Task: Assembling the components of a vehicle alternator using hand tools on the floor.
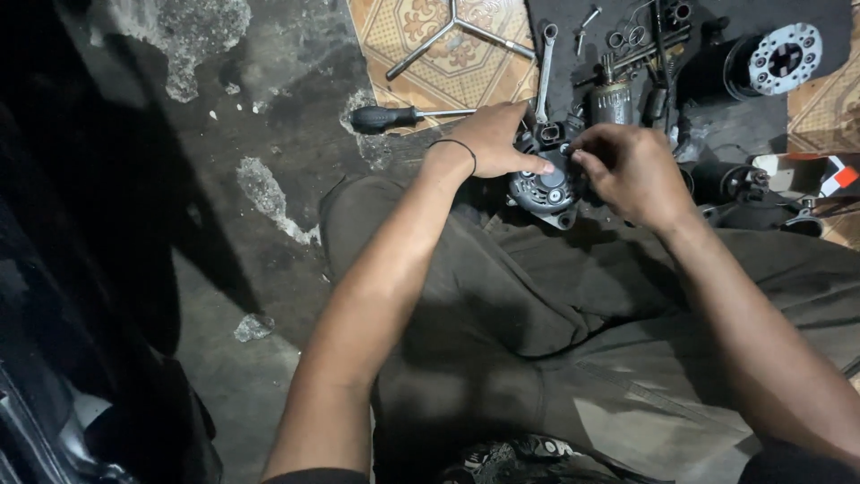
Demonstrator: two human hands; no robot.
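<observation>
Both my hands close on one grey alternator (546,186) at my knees: left hand (494,139) gripping its rim, thumb across the face, right hand (632,170) pinching its top edge. One black-handled screwdriver (408,116) and one spanner (545,72) lie beyond; an orange-and-white box (829,172) sits right.

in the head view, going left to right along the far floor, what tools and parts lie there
black-handled screwdriver → silver three-armed wrench → silver combination spanner → grey cylindrical armature → round black housing with a silver holed end plate
</observation>
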